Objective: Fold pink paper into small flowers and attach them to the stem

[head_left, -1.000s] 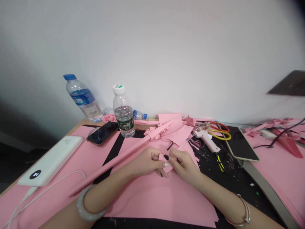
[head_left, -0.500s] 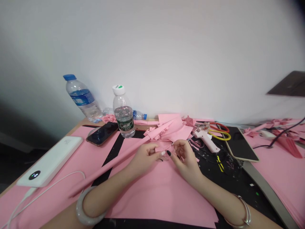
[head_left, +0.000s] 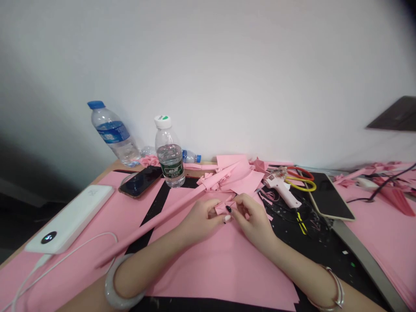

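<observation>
Running under everything is the desk [head_left: 112, 167]. A large pink sheet [head_left: 224, 273] is lying on it beneath both hands, and a long paper roll [head_left: 156, 223] is slanting toward the back edge. A power bank [head_left: 71, 219] is resting along the left edge; a blue-capped bottle [head_left: 113, 132] is standing at the back left corner. The left hand [head_left: 199, 220] and right hand [head_left: 252, 219] are pinching a small folded paper [head_left: 221, 209] above the sheet.

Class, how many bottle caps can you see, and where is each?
3: a blue cap on the leftmost bottle, a white cap on the green-labelled bottle, and a small blue cap on the lying bottle partly behind it. Others may be hidden.
</observation>
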Motion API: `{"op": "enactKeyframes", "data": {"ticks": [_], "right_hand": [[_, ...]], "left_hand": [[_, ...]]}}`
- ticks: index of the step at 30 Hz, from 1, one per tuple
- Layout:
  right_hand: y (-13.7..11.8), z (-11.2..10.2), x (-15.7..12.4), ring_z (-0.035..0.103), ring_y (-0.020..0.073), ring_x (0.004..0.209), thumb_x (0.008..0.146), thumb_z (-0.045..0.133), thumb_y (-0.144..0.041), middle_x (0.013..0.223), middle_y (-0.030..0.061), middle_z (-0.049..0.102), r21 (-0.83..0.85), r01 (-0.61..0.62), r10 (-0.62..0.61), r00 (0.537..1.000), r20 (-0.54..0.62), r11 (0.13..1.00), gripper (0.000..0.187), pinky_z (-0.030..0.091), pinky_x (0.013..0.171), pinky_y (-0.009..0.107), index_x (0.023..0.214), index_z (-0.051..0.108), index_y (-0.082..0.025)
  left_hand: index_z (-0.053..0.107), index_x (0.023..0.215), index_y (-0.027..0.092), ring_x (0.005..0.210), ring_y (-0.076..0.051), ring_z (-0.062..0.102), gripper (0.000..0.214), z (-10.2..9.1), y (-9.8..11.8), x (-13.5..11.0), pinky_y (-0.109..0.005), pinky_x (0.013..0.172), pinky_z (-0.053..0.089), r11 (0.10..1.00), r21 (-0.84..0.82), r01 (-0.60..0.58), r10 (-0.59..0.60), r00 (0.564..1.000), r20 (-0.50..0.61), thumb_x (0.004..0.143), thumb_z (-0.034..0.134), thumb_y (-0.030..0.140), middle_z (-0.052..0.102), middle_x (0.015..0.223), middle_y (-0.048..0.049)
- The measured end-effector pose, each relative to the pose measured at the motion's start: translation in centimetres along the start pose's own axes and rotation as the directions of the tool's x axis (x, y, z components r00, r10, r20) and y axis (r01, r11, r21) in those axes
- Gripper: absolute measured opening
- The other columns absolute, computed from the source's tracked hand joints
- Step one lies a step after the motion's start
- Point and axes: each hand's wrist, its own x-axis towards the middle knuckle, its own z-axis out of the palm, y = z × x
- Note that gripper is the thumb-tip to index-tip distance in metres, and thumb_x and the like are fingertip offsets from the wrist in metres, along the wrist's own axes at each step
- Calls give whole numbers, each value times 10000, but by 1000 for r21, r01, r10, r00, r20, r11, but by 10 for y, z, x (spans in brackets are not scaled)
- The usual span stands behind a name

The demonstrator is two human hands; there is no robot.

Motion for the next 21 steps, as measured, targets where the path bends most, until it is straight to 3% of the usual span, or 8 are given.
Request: {"op": "enactKeyframes", "data": {"ticks": [2,5,9,15,21], "right_hand": [[-1,0,0,433,148,575,848,518,-145,644,-31,446,-2,-4,4,1000,-15,1000,130,328,534,263,739,501,-216],[-1,0,0,481,148,587,862,508,-166,684,-12,511,90,-36,38,999,-14,995,89,366,543,261,788,530,-209],[2,0,2,550,175,661,887,515,-228,734,7,555,273,-94,97,995,1,958,64,437,593,280,897,574,-205],[4,0,5,521,167,662,890,566,-312,749,7,548,381,-166,151,986,67,910,130,426,614,293,813,531,-212],[2,0,5,511,169,683,886,582,-332,746,3,539,415,-176,160,984,73,893,177,410,624,292,780,493,-221]], "left_hand": [[483,663,194,543,-101,376,249,1,-2,-1,-245,479,268,999,8,34,-34,999,2,780,697,247,392,597,62],[559,729,188,587,-129,508,235,0,1,-2,-249,523,396,980,-176,92,-80,994,76,823,686,362,516,649,33],[620,840,180,819,-226,716,433,-2,7,0,-352,773,566,889,-423,175,-139,984,115,891,542,604,689,840,-58],[587,780,182,800,-266,753,504,-3,7,2,-395,793,595,892,-404,200,-186,980,75,800,613,685,730,758,-84],[556,824,192,788,-245,753,461,-3,7,1,-381,784,605,921,-358,154,-152,988,33,838,584,652,721,839,-73]]}}
